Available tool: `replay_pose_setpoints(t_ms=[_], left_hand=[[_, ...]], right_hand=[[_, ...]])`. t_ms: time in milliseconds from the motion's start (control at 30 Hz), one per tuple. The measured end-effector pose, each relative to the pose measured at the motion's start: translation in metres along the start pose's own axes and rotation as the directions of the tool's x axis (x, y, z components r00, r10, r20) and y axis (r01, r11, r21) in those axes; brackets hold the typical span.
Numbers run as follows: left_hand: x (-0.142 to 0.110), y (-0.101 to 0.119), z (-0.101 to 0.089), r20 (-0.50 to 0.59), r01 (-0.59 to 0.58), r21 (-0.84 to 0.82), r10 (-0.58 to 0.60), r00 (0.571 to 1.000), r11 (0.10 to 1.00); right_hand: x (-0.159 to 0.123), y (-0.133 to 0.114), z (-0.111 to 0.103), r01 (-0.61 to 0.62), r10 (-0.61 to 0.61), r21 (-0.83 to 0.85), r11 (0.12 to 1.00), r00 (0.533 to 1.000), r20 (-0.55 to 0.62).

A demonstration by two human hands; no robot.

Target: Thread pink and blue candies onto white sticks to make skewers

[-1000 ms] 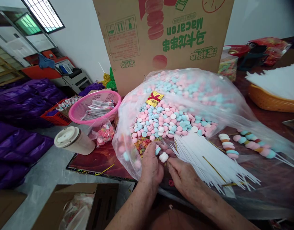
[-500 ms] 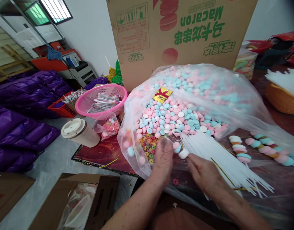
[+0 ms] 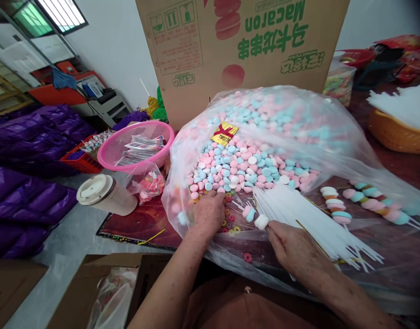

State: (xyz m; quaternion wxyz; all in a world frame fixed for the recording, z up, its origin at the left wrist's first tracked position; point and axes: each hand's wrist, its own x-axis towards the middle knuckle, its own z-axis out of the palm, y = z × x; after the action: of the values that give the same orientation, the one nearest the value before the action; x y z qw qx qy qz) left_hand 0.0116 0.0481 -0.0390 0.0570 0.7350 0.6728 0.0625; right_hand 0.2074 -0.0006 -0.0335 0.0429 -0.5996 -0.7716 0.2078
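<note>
The right hand (image 3: pixel 292 242) has its grip closed on the near end of a skewer (image 3: pixel 262 222), thumb and fingertips pinched right beside a white piece. Farther along the skewer are a blue piece and a pink piece, and its bare tip points up and to the left, towards the left hand (image 3: pixel 209 212). The skewer is held above the tabletop (image 3: pixel 261 249), between the 2 hands.

The left hand reaches palm down into the mouth of a clear bag (image 3: pixel 353 151), its fingers curled over the fruit-coloured rings (image 3: pixel 231 218). The fingertips are hidden, so I cannot tell how far that grip is open or whether it has hold of a ring. 1 red ring (image 3: pixel 247 257) lies apart, nearer the person.

Behind the rings, pink, blue and white sweets (image 3: pixel 240 169) are heaped in the bag, with a yellow label (image 3: pixel 224 133) on top. White sticks (image 3: pixel 309 224) lie fanned out just beyond the right hand. To the right of them are 3 filled skewers (image 3: pixel 336 205).

Left of the bag stand a pink basket (image 3: pixel 107 160) of flat packets, a small bag (image 3: pixel 151 185) of red and pink sweets, and a lidded cup (image 3: pixel 119 198). A big carton (image 3: pixel 203 98) with upside-down print rises behind.
</note>
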Motion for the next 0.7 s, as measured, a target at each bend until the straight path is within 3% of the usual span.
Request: replay_pose_setpoints(t_ms=[100, 167, 200, 267, 333, 433, 500, 567, 700], left_hand=[[0.002, 0.002, 0.001, -0.003, 0.004, -0.093, -0.004, 1.0, 0.996], [0.001, 0.004, 0.003, -0.001, 0.136, -0.351, -0.145, 0.989, 0.927], [-0.001, 0.005, 0.004, 0.041, 0.22, -0.519, -0.233, 0.972, 0.826], [-0.006, 0.009, 0.006, 0.173, 0.336, -0.795, -0.343, 0.923, 0.505], [-0.012, 0.014, 0.006, 0.256, 0.348, -0.914, -0.368, 0.894, 0.21], [-0.018, 0.021, 0.008, 0.279, 0.309, -0.951, -0.409, 0.869, 0.008], [-0.022, 0.026, 0.011, 0.279, 0.301, -0.953, -0.424, 0.862, -0.015], [-0.028, 0.031, 0.016, 0.227, 0.28, -0.958, -0.435, 0.871, 0.061], [-0.038, 0.038, 0.021, -0.013, 0.119, -0.884, -0.277, 0.961, 0.453]], right_hand=[[0.001, -0.001, -0.003, -0.024, 0.025, -0.037, 0.999, 1.0, 0.014], [0.001, -0.001, -0.002, -0.035, 0.037, -0.05, 0.998, 0.999, 0.037], [0.0, -0.002, -0.001, -0.035, 0.037, -0.049, 0.998, 0.998, 0.05], [-0.001, -0.005, 0.001, -0.022, 0.025, -0.037, 0.999, 0.997, 0.069], [-0.002, -0.009, 0.002, -0.016, 0.019, -0.037, 0.999, 0.997, 0.078], [-0.003, -0.015, -0.001, -0.024, 0.031, -0.078, 0.997, 0.996, 0.088], [-0.005, -0.019, -0.002, -0.041, 0.051, -0.112, 0.993, 0.995, 0.086], [-0.006, -0.022, -0.002, -0.065, 0.076, -0.134, 0.989, 0.994, 0.079], [-0.005, -0.02, 0.003, -0.064, 0.068, -0.102, 0.993, 0.997, 0.037]])
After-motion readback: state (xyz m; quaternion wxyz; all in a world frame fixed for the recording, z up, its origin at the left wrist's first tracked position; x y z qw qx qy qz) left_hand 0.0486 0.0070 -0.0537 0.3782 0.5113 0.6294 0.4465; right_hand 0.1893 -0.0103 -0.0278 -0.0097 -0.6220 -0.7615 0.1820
